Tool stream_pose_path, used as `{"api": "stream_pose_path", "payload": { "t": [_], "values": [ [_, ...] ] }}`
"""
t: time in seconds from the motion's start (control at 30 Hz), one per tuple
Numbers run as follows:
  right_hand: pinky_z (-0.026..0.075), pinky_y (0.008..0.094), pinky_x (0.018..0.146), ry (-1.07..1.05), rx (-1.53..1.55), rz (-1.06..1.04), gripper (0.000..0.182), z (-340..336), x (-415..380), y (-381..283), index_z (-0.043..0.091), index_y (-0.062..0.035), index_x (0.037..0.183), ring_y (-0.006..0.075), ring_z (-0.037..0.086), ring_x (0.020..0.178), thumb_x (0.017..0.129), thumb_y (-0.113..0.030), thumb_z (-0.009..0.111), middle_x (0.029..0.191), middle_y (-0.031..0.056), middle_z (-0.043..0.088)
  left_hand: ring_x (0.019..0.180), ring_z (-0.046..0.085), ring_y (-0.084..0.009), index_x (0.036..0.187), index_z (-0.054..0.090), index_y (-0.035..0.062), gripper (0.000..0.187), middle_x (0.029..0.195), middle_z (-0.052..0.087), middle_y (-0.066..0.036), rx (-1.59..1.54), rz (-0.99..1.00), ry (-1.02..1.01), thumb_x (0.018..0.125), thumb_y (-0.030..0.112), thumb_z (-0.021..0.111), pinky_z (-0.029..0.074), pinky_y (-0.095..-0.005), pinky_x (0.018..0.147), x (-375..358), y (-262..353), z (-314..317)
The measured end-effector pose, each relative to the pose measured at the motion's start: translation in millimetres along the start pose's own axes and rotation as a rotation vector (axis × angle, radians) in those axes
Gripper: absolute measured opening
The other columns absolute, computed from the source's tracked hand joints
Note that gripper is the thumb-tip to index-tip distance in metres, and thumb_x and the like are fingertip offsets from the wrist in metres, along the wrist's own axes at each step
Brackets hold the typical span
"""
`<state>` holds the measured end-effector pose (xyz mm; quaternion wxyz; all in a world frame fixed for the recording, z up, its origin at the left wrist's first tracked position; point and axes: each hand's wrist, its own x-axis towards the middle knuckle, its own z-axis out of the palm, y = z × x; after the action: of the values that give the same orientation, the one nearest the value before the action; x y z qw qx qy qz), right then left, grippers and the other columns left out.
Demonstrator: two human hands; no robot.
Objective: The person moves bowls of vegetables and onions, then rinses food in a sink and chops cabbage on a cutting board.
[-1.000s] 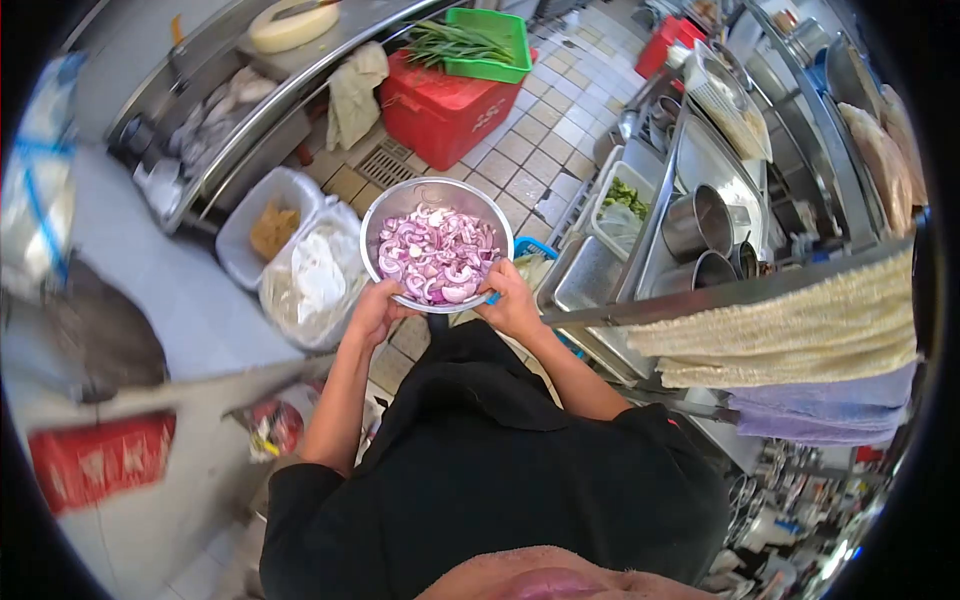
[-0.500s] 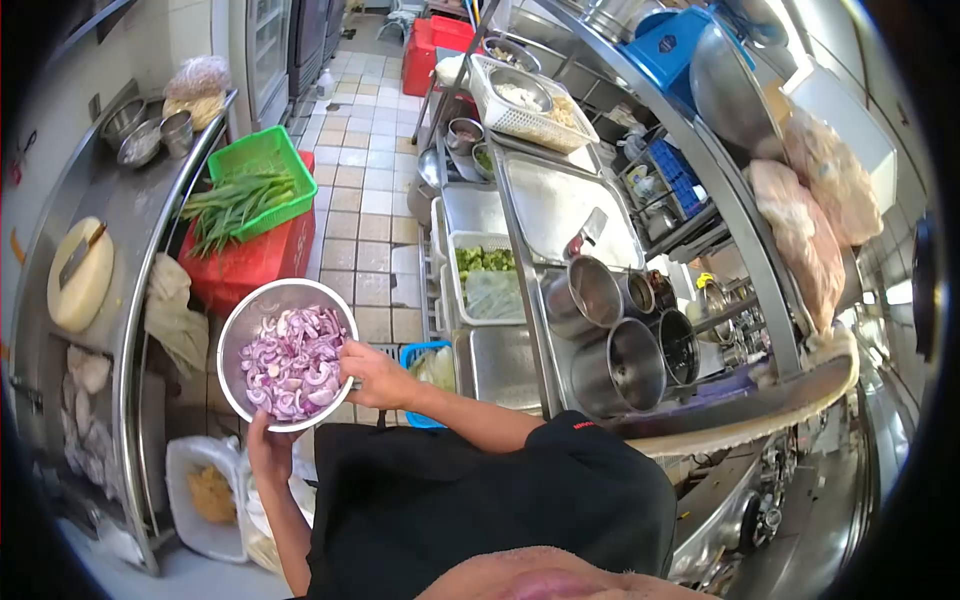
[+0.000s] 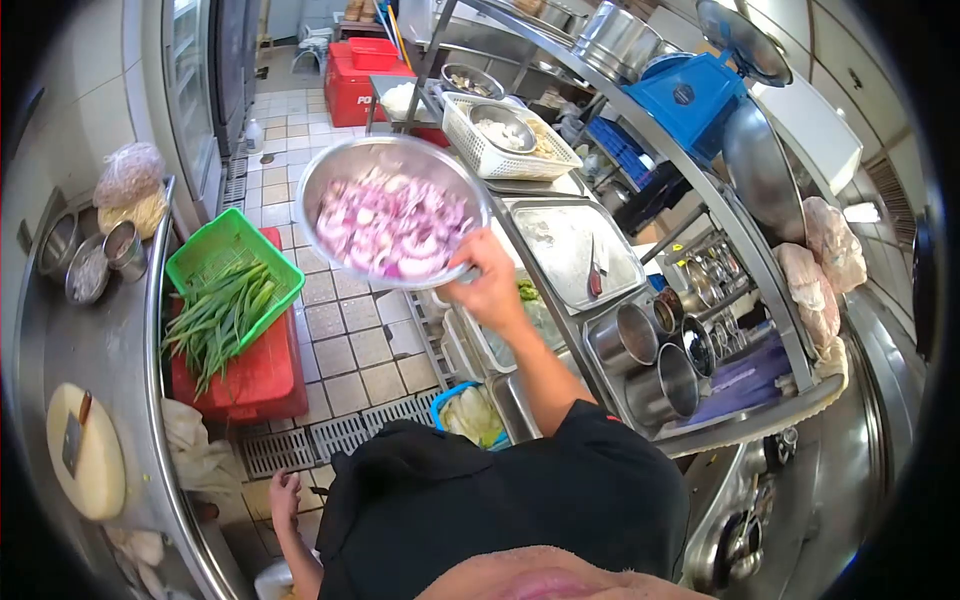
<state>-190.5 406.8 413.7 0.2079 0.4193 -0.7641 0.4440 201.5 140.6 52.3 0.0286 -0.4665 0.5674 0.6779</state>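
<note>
1. So the metal bowl (image 3: 312, 205) is sitting up in the air over the tiled floor (image 3: 352, 345), in the aisle between the steel worktop on the left and the racks on the right. Sliced purple onions (image 3: 390, 225) are filling a lot of it.
2. The right hand (image 3: 484, 272) is doing the holding, pinching the bowl's near right rim, with the arm reaching forward.
3. The left hand (image 3: 285, 497) is hanging down low, well apart from the bowl, fingers loosely bent and kinda open.
4. Left of the bowl, a green basket (image 3: 282, 290) is resting on a red box (image 3: 240, 388), with long green leaves (image 3: 225, 310) lying in it and poking over its edge.
5. Over on the steel worktop (image 3: 60, 335), a cleaver (image 3: 74, 442) is lying on a round pale board (image 3: 95, 480). Small metal containers are standing farther up.
6. To the right, a knife (image 3: 596, 275) is lying in a shallow metal tray (image 3: 560, 245), and deep pots (image 3: 665, 388) are standing just beside that.
7. Past the bowl, a white basket (image 3: 505, 160) is holding a smaller bowl (image 3: 502, 130) of pale pieces, and a blue scale (image 3: 685, 95) is sitting up on the shelf.
</note>
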Motion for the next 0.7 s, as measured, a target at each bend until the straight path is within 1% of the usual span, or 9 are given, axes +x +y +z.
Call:
{"api": "stream_pose_path", "payload": {
  "t": [0.03, 0.17, 0.23, 0.27, 0.4, 0.5, 0.53, 0.63, 0.7],
  "values": [
    [0.046, 0.0289, 0.07, 0.037, -0.036, 0.004, 0.034, -2.6, 17.4, 5.1, 0.062, -0.0056, 0.08, 0.0189, 0.056, 0.084, 0.059, -0.006, 0.09, 0.09, 0.0055, 0.056, 0.072, 0.055, -0.0079, 0.138, 0.05, 0.0012, 0.052, 0.098, 0.06, -0.002, 0.023, 0.028, 0.035, 0.093, 0.02, 0.067, 0.04, -0.0228, 0.054, 18.2, 1.1, -7.8],
    [0.043, 0.0257, 0.064, 0.184, -0.147, -0.029, 0.037, -8.8, 90.1, 16.5, 0.061, -0.0057, 0.079, 0.0142, 0.053, 0.081, 0.059, -0.009, 0.092, 0.09, 0.0031, 0.053, 0.068, 0.054, -0.0069, 0.135, 0.052, 0.0009, 0.049, 0.088, 0.06, 0.0, 0.127, 0.124, 0.056, 0.092, 0.019, 0.068, 0.041, -0.0231, 0.052, 97.5, 11.6, -34.4],
    [0.047, 0.0282, 0.064, 0.226, -0.176, -0.025, 0.037, -9.0, 120.1, 32.4, 0.061, -0.0035, 0.079, 0.0174, 0.055, 0.078, 0.059, -0.01, 0.092, 0.09, 0.0062, 0.054, 0.081, 0.057, -0.0129, 0.136, 0.052, -0.0035, 0.053, 0.098, 0.062, -0.006, 0.117, 0.087, 0.063, 0.09, 0.019, 0.068, 0.046, -0.0281, 0.07, 101.8, 49.2, -26.2],
    [0.046, 0.0275, 0.063, 0.257, -0.151, -0.003, 0.038, -6.6, 133.9, 43.4, 0.061, -0.0038, 0.08, 0.0164, 0.055, 0.078, 0.059, -0.01, 0.092, 0.091, 0.0056, 0.054, 0.088, 0.059, -0.016, 0.136, 0.051, -0.0057, 0.056, 0.103, 0.064, -0.009, 0.113, 0.063, 0.07, 0.089, 0.019, 0.069, 0.048, -0.0305, 0.078, 107.3, 67.1, -21.0],
    [0.046, 0.024, 0.064, 0.305, -0.118, 0.002, 0.039, -1.2, 187.7, 104.5, 0.061, -0.0055, 0.084, 0.0116, 0.054, 0.08, 0.06, -0.008, 0.092, 0.095, 0.0029, 0.053, 0.083, 0.058, -0.0138, 0.129, 0.058, -0.0049, 0.047, 0.095, 0.064, -0.006, 0.118, 0.09, 0.036, 0.089, 0.017, 0.068, 0.048, -0.029, 0.076, 150.4, 103.7, 5.7],
    [0.048, 0.0224, 0.068, 0.313, -0.199, -0.015, 0.04, -8.6, 229.7, 134.2, 0.06, -0.006, 0.087, 0.011, 0.056, 0.087, 0.061, -0.005, 0.091, 0.1, 0.0025, 0.052, 0.087, 0.063, -0.0156, 0.123, 0.06, -0.0048, 0.043, 0.099, 0.068, -0.008, 0.145, 0.153, -0.04, 0.089, 0.019, 0.07, 0.05, -0.0294, 0.08, 171.8, 144.5, 41.2],
    [0.047, 0.022, 0.067, 0.349, -0.136, -0.06, 0.04, -10.4, 246.8, 145.2, 0.06, -0.006, 0.085, 0.0107, 0.055, 0.086, 0.061, -0.006, 0.092, 0.099, 0.0025, 0.053, 0.089, 0.063, -0.0166, 0.124, 0.06, -0.004, 0.044, 0.1, 0.068, -0.009, 0.128, 0.126, -0.076, 0.089, 0.021, 0.071, 0.05, -0.0295, 0.082, 186.6, 147.0, 50.9],
    [0.048, 0.0234, 0.067, 0.374, -0.305, -0.105, 0.042, -35.3, 298.3, 167.6, 0.06, -0.0051, 0.086, 0.0112, 0.056, 0.088, 0.059, -0.006, 0.092, 0.096, 0.0033, 0.054, 0.091, 0.064, -0.0202, 0.123, 0.061, -0.0029, 0.045, 0.101, 0.069, -0.01, 0.263, 0.151, -0.04, 0.091, 0.027, 0.07, 0.051, -0.0326, 0.084, 273.2, 108.8, 71.2],
    [0.046, 0.0239, 0.064, 0.458, -0.257, -0.095, 0.041, -49.5, 334.2, 191.2, 0.061, -0.0043, 0.083, 0.0104, 0.054, 0.077, 0.059, -0.01, 0.093, 0.091, 0.0024, 0.053, 0.092, 0.065, -0.0206, 0.123, 0.061, -0.003, 0.045, 0.101, 0.069, -0.01, 0.312, 0.154, -0.036, 0.091, 0.028, 0.069, 0.051, -0.033, 0.085, 302.7, 115.0, 83.7]
  ]
}}
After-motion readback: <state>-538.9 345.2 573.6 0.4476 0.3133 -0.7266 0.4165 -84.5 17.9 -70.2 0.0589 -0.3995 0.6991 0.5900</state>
